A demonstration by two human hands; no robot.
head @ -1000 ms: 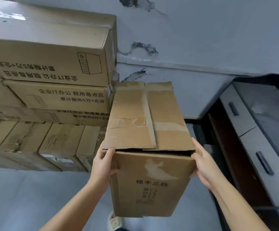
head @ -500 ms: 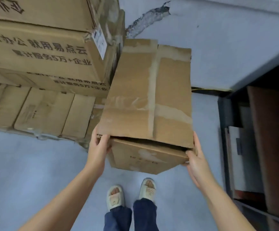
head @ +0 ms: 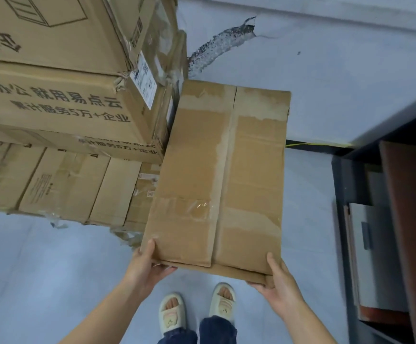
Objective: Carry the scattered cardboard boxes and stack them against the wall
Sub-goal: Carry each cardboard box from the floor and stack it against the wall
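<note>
— Cardboard all over the view now. The box (head: 217, 175) is much lower than a second ago: then its printed front face showed at chest height, now only its taped top shows, and the person's slippers (head: 197, 307) have come into sight under its near edge.

— So it's going down?

— I'd judge so. It has dropped into the gap just right of the stack (head: 60, 115), its left edge right up against those boxes and its far end near the wall (head: 326, 70). Whether the bottom already rests on the floor (head: 28, 281) I can't tell; the box hides it.

— And the hands?

— Both grasp the near corners. The left hand (head: 145, 266) has its thumb up on the top face and fingers curled under the edge; the right hand (head: 276, 281) does the same at the other corner. Neither has let go (so the placing isn't finished, by my reading).

— What about the room?

— Pale blue-grey floor, smooth and bare where it shows. The wall is the same pale tone, with a dark patch of peeled paint above the box. At the right stands a dark cabinet (head: 400, 219), apart from the box, leaving a strip of floor between.

— Anything to watch?

— The fit beside the stack is snug; the box may scrape it.
</note>
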